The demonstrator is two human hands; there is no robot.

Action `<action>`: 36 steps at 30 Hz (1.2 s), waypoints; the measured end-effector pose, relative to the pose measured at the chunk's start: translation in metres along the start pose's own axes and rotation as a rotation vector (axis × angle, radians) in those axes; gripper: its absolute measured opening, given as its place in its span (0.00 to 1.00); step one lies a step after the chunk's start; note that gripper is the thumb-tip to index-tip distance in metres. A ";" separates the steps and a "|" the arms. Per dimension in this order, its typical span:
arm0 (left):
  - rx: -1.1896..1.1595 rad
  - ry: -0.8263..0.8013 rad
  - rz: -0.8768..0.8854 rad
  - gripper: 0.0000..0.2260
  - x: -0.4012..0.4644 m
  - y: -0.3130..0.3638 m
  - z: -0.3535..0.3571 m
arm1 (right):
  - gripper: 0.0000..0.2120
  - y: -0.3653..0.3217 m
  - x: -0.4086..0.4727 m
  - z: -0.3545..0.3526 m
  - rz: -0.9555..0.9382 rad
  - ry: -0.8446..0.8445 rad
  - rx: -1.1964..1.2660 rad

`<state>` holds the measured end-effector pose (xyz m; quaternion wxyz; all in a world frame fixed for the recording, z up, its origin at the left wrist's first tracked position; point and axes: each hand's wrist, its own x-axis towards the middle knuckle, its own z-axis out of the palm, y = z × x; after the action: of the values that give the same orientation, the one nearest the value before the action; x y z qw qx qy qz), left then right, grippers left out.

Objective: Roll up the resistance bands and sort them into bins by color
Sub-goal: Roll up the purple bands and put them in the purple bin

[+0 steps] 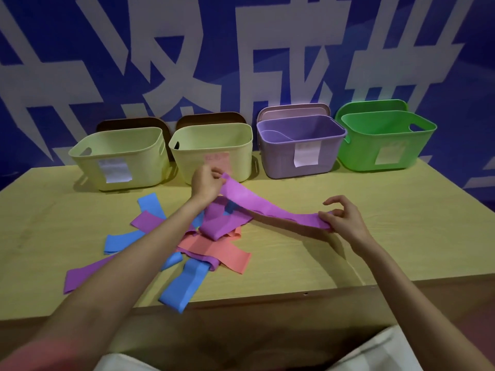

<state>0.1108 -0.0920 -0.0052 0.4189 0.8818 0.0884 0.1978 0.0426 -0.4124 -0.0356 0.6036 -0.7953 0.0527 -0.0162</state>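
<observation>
The left hand [207, 180] pinched one end of a purple band [263, 208] near the cream bins, and the right hand [338, 218] pinched the other end, its spare fingers [332, 200] spread. The band hung taut above the heap [198, 236] on the table [375, 236]. If either pinch slipped, it would likely snap back and scatter the pile.

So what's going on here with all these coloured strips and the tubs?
A person is sorting stretchy bands. The left hand pinches one end of a purple band and the right hand pinches the other, holding it stretched out above the table. It is not yet rolled. A loose pile of bands, blue, purple and coral, lies beneath. Along the back stand two pale yellow bins, a purple bin and a green bin; I see no rolled bands in them.
</observation>
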 end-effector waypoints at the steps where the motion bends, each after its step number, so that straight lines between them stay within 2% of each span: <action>1: 0.067 -0.019 0.101 0.07 0.002 0.009 0.006 | 0.09 -0.002 -0.005 -0.005 -0.004 -0.075 -0.009; 5: 0.218 -0.143 0.384 0.08 0.014 0.042 0.034 | 0.03 -0.010 -0.019 -0.019 0.010 -0.232 -0.023; 10: 0.331 -0.323 0.515 0.12 0.032 0.069 0.076 | 0.06 -0.011 -0.034 -0.019 0.132 -0.317 0.059; 17: 0.376 -0.421 0.552 0.14 0.036 0.070 0.113 | 0.09 -0.012 -0.042 -0.005 0.329 -0.362 0.314; 24: 0.465 -0.472 0.570 0.09 0.023 0.038 0.124 | 0.09 -0.010 -0.050 0.002 0.409 -0.455 0.279; 28: 0.561 -0.416 0.598 0.09 0.019 0.023 0.121 | 0.10 -0.010 -0.053 0.006 0.378 -0.524 0.206; 32: 0.421 -0.445 0.585 0.08 -0.002 0.025 0.100 | 0.11 -0.007 -0.054 0.010 0.290 -0.575 0.067; 36: 0.179 -0.523 0.572 0.04 -0.060 0.032 0.063 | 0.10 -0.003 -0.060 0.013 0.170 -0.473 -0.052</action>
<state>0.0831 -0.1755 -0.0330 0.2765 0.9246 -0.2535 0.0667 -0.0162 -0.3933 -0.0341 0.5776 -0.7851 -0.0230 0.2223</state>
